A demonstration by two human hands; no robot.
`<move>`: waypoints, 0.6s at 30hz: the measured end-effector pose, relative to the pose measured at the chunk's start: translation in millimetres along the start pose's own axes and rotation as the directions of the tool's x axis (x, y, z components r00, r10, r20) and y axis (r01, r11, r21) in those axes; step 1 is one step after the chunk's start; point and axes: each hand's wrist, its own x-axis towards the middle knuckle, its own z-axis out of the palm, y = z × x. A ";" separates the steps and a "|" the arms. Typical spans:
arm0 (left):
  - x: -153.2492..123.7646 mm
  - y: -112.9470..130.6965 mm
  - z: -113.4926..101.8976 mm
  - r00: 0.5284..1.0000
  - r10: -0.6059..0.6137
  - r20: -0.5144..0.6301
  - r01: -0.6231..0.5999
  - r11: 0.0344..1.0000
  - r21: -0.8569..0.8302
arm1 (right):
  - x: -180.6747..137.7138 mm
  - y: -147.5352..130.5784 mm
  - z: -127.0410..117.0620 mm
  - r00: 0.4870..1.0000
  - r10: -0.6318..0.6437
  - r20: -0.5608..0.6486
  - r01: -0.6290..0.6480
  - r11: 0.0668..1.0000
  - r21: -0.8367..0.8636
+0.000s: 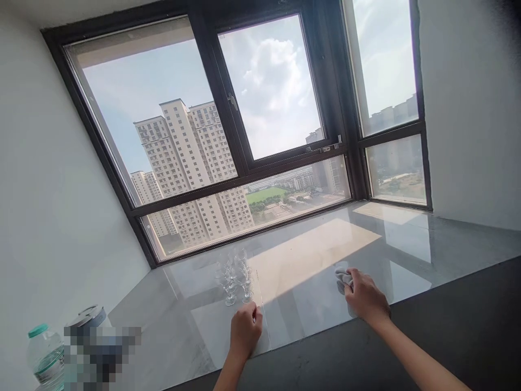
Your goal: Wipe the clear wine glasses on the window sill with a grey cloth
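My right hand (368, 297) is closed around a bunched, pale grey cloth (343, 277), which touches the glossy window sill (301, 312). On the sill's front part rests my left hand (246, 327), curled into a fist with nothing showing in it. Just beyond that fist stand several small clear stemmed glasses (235, 277), grouped close together and upright. A small gap appears between the nearest glasses and my knuckles.
At the lower left stand a clear bottle with a green cap (45, 350) and a lidded container (87, 320), partly blurred out. A dark-framed window (240, 176) rises behind the sill. The sill's front edge (456, 283) drops to a dark face.
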 end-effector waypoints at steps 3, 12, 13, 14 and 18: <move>1.8 1.1 2.6 0.998 0.034 0.059 -0.036 0.999 0.039 | 0.0 -0.3 0.9 0.999 0.032 -0.011 -0.032 0.999 0.010; 10.8 -10.1 10.5 0.996 0.084 -0.012 -0.083 0.995 0.059 | -5.0 -23.7 -11.2 0.994 -0.111 -0.021 0.112 0.992 0.058; 11.6 -11.7 11.6 0.996 0.086 -0.019 -0.085 0.995 0.059 | -6.5 -35.2 -18.5 0.983 -0.184 -0.020 0.185 0.979 0.091; 12.4 -13.0 12.5 0.996 0.086 -0.024 -0.085 0.995 0.061 | -8.6 -48.9 -27.5 0.964 -0.267 -0.021 0.267 0.956 0.121; 13.3 -13.4 12.6 0.996 0.083 -0.028 -0.081 0.994 0.071 | -26.3 -114.3 -78.4 0.817 -0.570 -0.088 0.576 0.795 0.188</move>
